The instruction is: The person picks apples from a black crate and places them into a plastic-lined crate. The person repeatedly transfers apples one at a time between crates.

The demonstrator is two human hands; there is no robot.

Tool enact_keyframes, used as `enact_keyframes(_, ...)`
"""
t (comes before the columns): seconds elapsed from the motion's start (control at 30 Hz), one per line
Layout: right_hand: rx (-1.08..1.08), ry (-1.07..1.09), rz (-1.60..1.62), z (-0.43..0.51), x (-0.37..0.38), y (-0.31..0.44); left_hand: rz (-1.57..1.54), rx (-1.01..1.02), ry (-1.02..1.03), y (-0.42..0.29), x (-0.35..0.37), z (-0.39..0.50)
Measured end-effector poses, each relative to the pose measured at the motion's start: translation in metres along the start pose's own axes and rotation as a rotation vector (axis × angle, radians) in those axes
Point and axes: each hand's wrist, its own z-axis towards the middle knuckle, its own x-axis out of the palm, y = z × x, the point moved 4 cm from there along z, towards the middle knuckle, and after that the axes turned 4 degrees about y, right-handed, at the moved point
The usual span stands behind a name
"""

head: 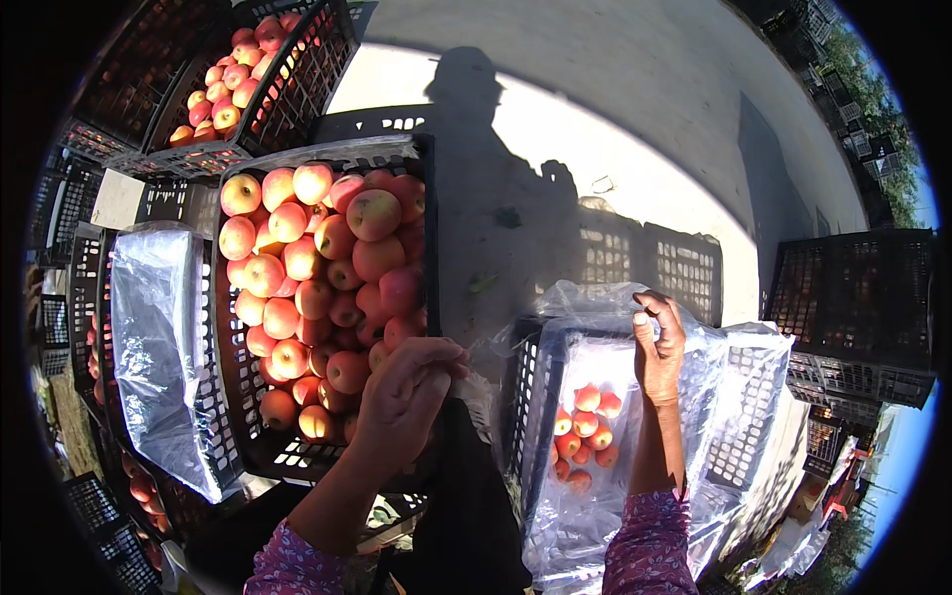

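Note:
Before me on the left stands a black plastic crate (430,245) heaped with red and yellow apples (327,275). My left hand (405,394) is over its near right corner with the fingers curled inward; whether anything is in them is hidden. To the right is another black crate (524,401), lined with clear plastic film (639,513). Several apples (585,428) lie together on the film inside. My right hand (660,346) is over the far right part of this lined crate, thumb and fingers bent towards each other. From here I cannot tell whether they pinch the film.
Folded clear plastic sheeting (160,349) lies over a crate at the left. Beyond it, another crate (297,89) holds apples at the upper left. Stacked black crates (848,297) stand at the right. My shadow falls on the concrete ground (476,193).

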Motion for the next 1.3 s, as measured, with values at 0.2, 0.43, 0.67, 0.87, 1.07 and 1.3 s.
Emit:
enact_keyframes(0.2,-0.145,0.053,-0.192,-0.093,0.05,0.056,0.301,-0.261,-0.402,0.041,-0.135,-0.124)
enact_keyframes(0.43,-0.17,0.231,-0.059,-0.156,0.124,0.092,1.001,-0.39,-0.253,0.063,-0.169,-0.179)
enact_keyframes(0.67,-0.122,0.307,-0.061,-0.144,0.138,0.091,1.201,-0.68,-0.056,0.071,-0.158,-0.145)
enact_keyframes(0.87,-0.021,0.31,0.027,-0.144,0.14,0.085,0.378,-0.564,-0.128,0.078,-0.169,-0.153)
enact_keyframes(1.07,-0.009,0.294,0.04,-0.142,0.139,0.085,-0.708,-0.27,-0.133,0.06,-0.145,-0.152)
enact_keyframes(1.3,0.0,0.314,0.06,-0.143,0.137,0.082,-1.05,-0.259,-0.208,0.079,-0.142,-0.134)
